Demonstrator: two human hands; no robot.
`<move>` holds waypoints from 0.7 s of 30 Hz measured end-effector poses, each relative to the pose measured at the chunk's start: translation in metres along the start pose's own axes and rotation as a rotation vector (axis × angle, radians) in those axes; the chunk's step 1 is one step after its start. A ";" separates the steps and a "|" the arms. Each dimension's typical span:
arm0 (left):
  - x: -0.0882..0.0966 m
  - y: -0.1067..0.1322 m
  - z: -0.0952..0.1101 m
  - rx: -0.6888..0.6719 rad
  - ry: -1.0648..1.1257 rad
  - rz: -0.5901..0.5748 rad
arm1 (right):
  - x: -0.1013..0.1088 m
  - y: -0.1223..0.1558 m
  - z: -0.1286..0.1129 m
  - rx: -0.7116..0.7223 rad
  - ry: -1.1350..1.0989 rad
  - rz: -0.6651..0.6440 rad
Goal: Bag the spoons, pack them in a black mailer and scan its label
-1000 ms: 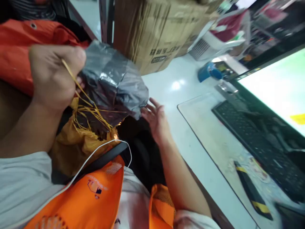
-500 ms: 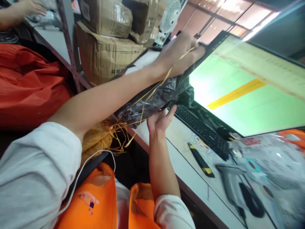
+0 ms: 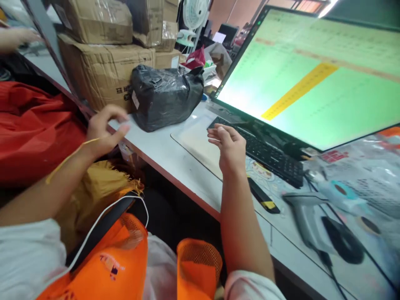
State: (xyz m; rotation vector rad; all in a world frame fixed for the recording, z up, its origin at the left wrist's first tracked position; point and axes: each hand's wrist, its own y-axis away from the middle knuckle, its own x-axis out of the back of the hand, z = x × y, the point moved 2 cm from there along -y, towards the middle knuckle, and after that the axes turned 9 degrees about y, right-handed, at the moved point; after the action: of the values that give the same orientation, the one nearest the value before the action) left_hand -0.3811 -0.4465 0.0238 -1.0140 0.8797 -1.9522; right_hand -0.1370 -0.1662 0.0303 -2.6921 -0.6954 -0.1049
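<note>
A black plastic-wrapped package (image 3: 165, 98) with a small white label stands on the white desk, against the cardboard boxes. My left hand (image 3: 108, 129) is just left of it, past the desk edge, holding nothing; its fingers curve, apart from the thumb. A thin yellow strand (image 3: 71, 158) lies along that wrist and forearm. My right hand (image 3: 229, 143) hovers over the near end of the black keyboard (image 3: 268, 158), empty, with fingers loosely parted. Below my left hand is a yellow woven sack (image 3: 100, 183) with a frayed top.
A large monitor (image 3: 306, 79) stands behind the keyboard. A black-and-yellow utility knife (image 3: 264, 196), a barcode scanner (image 3: 308, 225) and plastic bags (image 3: 368, 175) lie at right. Cardboard boxes (image 3: 103, 66) are stacked behind. At left are a red sack (image 3: 34, 129) and another person's hand (image 3: 21, 37).
The black package has gone from my hands onto the desk beside the boxes. My left hand has pulled back left and down; my right hand has moved right, towards the keyboard.
</note>
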 end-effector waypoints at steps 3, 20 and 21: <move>0.028 0.128 -0.072 0.415 -0.174 -0.206 | -0.008 0.011 0.008 0.019 0.074 -0.051; -0.038 0.333 -0.200 0.827 -0.491 -0.779 | -0.053 0.137 0.022 0.355 0.370 -0.151; -0.040 0.330 -0.211 0.850 -0.493 -0.789 | -0.064 0.142 0.016 0.382 0.293 -0.223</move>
State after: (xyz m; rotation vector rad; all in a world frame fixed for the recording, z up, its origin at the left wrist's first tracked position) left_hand -0.4477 -0.5229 -0.3571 -1.2830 -0.7012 -2.1700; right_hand -0.1249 -0.3052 -0.0408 -2.1734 -0.8241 -0.3739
